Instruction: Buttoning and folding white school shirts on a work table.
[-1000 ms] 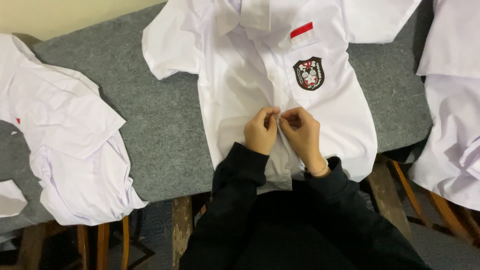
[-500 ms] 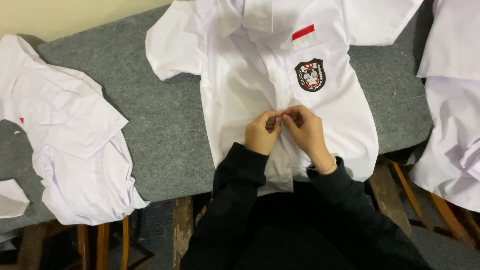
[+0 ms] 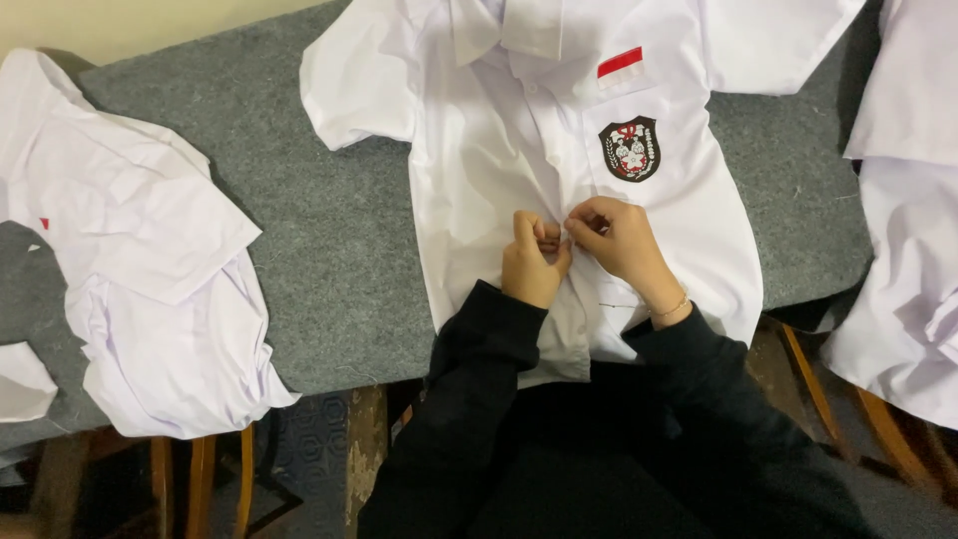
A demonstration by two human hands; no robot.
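A white short-sleeved shirt [image 3: 479, 140] lies front up on a grey felt-covered table [image 3: 329, 250], with a black round-cornered badge [image 3: 630, 149] on its chest pocket and a small red and white patch [image 3: 620, 63] above it. My left hand [image 3: 532, 262] and my right hand [image 3: 619, 240] meet at the shirt's front opening, low on the placket. Both pinch the fabric edges together with fingertips touching. Black sleeves cover my forearms. A thin bracelet sits on my right wrist.
A heap of crumpled white shirts [image 3: 140, 269] lies at the left of the table. More white shirts [image 3: 908, 220] hang over the right end. Wooden chair legs [image 3: 200, 479] show below the table's near edge.
The view has drifted slightly, so the shirt sits a little further right and lower in frame. My hands have stayed at the placket, fingers working closer together.
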